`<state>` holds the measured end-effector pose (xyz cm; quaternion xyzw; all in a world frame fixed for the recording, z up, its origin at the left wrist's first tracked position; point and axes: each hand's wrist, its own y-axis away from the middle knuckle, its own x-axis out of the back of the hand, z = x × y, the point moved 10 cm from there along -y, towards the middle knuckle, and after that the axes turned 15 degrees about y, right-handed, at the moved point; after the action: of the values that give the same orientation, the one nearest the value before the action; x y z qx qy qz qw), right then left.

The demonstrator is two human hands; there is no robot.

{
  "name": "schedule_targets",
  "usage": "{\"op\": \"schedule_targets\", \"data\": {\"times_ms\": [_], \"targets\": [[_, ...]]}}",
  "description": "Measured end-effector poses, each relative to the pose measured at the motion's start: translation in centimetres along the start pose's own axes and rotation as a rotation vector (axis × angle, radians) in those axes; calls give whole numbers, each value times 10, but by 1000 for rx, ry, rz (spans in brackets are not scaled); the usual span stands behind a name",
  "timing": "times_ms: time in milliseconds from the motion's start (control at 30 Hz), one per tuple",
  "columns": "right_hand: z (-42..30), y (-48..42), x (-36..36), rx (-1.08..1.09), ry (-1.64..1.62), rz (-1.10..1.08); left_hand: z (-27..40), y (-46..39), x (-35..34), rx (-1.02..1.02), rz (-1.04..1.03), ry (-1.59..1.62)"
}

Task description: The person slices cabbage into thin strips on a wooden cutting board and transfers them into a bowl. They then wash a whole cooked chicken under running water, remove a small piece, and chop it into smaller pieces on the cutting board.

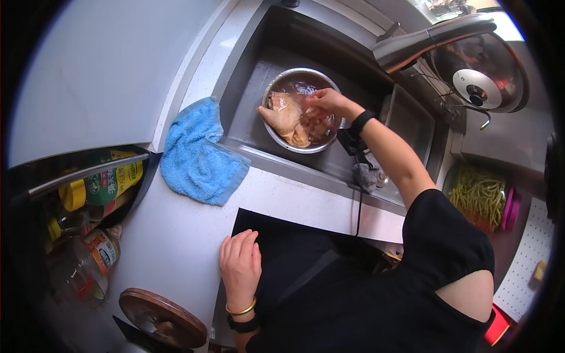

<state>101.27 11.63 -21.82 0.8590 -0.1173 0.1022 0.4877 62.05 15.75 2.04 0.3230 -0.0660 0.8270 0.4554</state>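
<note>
A round metal bowl (274, 136) of cloudy water stands in the stainless steel sink (245, 123). In it lies a pale plucked poultry carcass (284, 115), partly above the water, with smaller meat pieces (318, 129) beside it on the right. My right hand (325, 103) reaches over the bowl's right rim, its bent fingertips at the water; whether they grip a piece is unclear. My left hand (240, 262) hovers by the front edge of the white counter (176, 234), back up, fingers loosely extended. Nothing shows in it, though its palm is hidden.
A blue towel (201, 154) drapes over the counter at the sink's left corner. Right of the bowl are a faucet (406, 48), a large pan lid (479, 70) and a jar of green beans (479, 194). Bottles (103, 181) fill a pull-out rack at left.
</note>
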Motion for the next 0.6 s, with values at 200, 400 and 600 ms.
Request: {"op": "schedule_targets", "data": {"times_ms": [200, 400, 600], "targets": [[-21, 37, -9, 177, -406, -264, 4, 1, -2, -22, -5, -6], [-4, 31, 3, 163, -64, -100, 7, 2, -3, -41, -4, 22], [-58, 65, -27, 196, 972, 423, 6, 8, -2, -40, 4, -5]]}}
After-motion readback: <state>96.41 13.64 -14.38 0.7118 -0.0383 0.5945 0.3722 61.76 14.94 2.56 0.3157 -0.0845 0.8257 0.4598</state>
